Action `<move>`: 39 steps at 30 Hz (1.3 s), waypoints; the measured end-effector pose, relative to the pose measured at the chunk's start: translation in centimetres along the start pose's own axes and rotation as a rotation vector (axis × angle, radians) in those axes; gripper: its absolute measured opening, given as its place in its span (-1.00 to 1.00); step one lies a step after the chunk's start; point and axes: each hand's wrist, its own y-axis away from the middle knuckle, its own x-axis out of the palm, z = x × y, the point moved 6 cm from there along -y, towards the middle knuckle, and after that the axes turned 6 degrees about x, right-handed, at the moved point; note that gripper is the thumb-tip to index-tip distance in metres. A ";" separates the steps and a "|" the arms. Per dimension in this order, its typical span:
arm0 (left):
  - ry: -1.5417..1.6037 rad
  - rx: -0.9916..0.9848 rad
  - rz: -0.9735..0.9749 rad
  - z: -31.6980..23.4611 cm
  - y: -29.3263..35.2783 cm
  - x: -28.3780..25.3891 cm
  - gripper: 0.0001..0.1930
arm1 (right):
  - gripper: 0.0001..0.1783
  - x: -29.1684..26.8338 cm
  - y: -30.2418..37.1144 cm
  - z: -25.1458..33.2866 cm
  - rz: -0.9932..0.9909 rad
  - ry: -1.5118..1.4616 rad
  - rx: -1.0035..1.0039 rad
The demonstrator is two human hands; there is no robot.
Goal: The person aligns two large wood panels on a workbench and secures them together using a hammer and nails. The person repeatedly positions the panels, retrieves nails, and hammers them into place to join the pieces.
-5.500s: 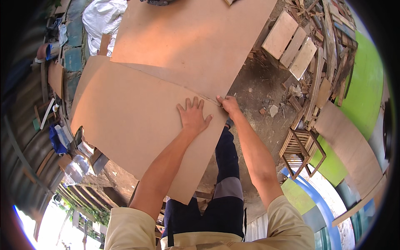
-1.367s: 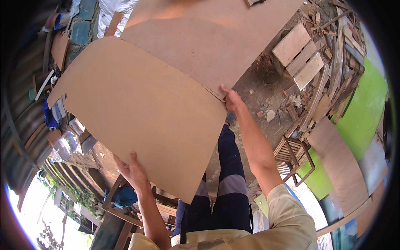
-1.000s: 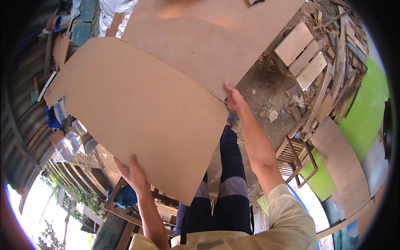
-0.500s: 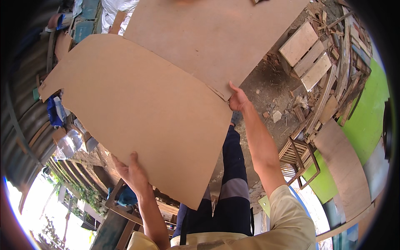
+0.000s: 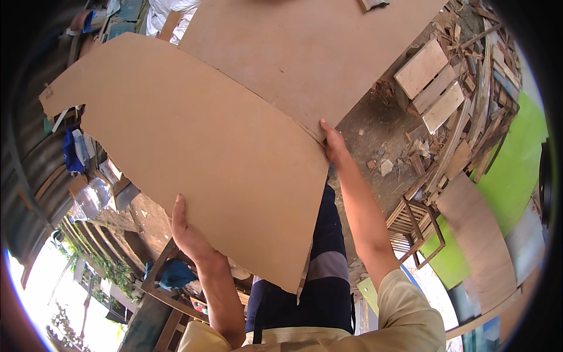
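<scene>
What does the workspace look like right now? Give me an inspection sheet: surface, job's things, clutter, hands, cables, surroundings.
Surface: large brown board lying flat under the cut sheet's far edge.
Job's things: cut brown sheet with a curved, jagged left edge, held up at an angle.
Clutter: wood offcuts and slats at upper right, rubble on the dirt ground.
Hands: left hand grips the sheet's lower edge; right hand grips its right corner.
Cables: nothing seen.
Surroundings: slatted wooden frame, green panels, corrugated metal wall, clear plastic bottle.
</scene>
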 end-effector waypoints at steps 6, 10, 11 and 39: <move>-0.097 0.036 -0.172 -0.5 0.4 -0.6 -0.63 | -0.18 6.0 12.1 3.9 -0.765 0.906 -0.484; -0.084 -0.015 -0.115 -1.0 1.0 0.6 -0.59 | -0.26 11.6 8.1 2.2 -0.034 1.140 -0.595; -0.070 -0.010 -0.108 -1.2 1.2 0.9 -0.58 | -0.26 11.6 7.7 1.8 -0.053 1.188 -0.589; -0.090 0.066 0.104 0.3 0.4 -0.2 -0.80 | -0.18 1.0 9.9 -0.1 -0.729 0.994 -0.157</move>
